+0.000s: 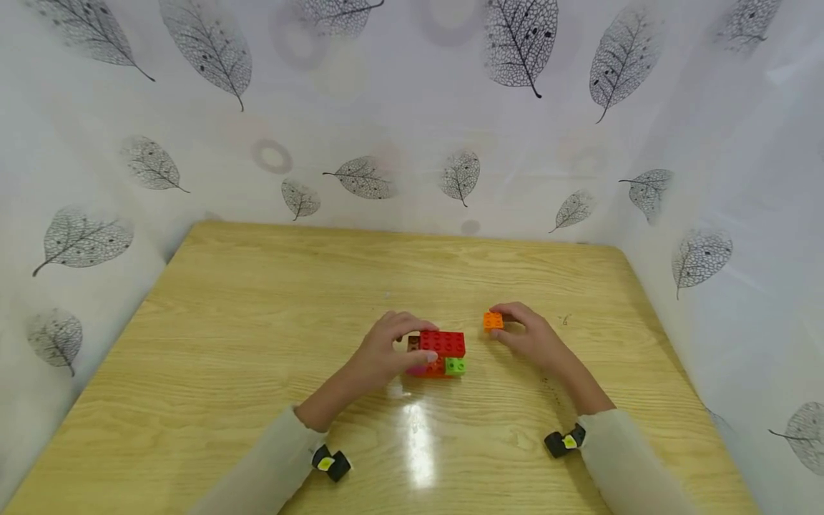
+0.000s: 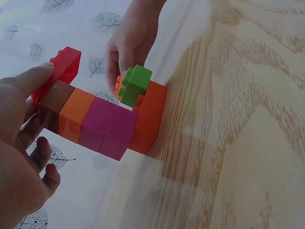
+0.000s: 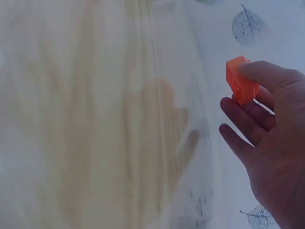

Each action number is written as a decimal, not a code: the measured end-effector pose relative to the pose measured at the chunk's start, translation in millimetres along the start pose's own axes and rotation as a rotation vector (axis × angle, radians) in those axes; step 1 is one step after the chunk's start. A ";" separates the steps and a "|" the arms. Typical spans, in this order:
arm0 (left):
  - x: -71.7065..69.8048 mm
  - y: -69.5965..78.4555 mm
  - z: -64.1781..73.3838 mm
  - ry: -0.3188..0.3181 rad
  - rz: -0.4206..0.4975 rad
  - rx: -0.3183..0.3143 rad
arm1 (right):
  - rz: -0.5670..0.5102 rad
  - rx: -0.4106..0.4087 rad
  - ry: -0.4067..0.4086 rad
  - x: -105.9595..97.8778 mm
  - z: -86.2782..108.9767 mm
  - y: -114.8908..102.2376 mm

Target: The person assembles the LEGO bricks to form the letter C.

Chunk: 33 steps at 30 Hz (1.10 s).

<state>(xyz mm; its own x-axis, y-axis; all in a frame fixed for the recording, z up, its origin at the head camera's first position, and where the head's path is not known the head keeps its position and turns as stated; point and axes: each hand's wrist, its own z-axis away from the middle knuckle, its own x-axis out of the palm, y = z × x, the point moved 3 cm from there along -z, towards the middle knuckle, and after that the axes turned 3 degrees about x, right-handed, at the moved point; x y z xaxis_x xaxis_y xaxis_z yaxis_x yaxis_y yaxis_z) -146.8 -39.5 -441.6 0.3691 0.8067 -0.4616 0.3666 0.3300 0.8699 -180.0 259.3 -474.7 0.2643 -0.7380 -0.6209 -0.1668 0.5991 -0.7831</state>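
My left hand grips the long red brick at the top of a stack on the table, thumb and fingertips at its left end. In the left wrist view, a brown brick, an orange brick and two magenta bricks form a column beneath that red brick. The column stands on one end of a long orange-red brick, and a green brick sits on its other end. Right of the stack, my right hand pinches a small orange brick between thumb and fingers.
The wooden table has a glossy surface with reflections. Behind it and along both sides hangs a pale sheet printed with dark leaves. Each wrist carries a black band with a small camera.
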 end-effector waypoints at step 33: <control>6.5 5.1 -0.2 0.035 -0.085 0.065 | -0.232 -0.091 -0.053 32.6 38.6 -53.6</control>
<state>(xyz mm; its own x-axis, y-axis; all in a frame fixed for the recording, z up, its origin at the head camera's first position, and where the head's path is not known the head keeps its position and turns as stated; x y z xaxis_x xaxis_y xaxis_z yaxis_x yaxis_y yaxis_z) -142.7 -32.5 -440.0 0.3044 0.7944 -0.5256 0.4504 0.3661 0.8143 -125.8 215.1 -451.6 0.3544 -0.8336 -0.4238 -0.1801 0.3838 -0.9057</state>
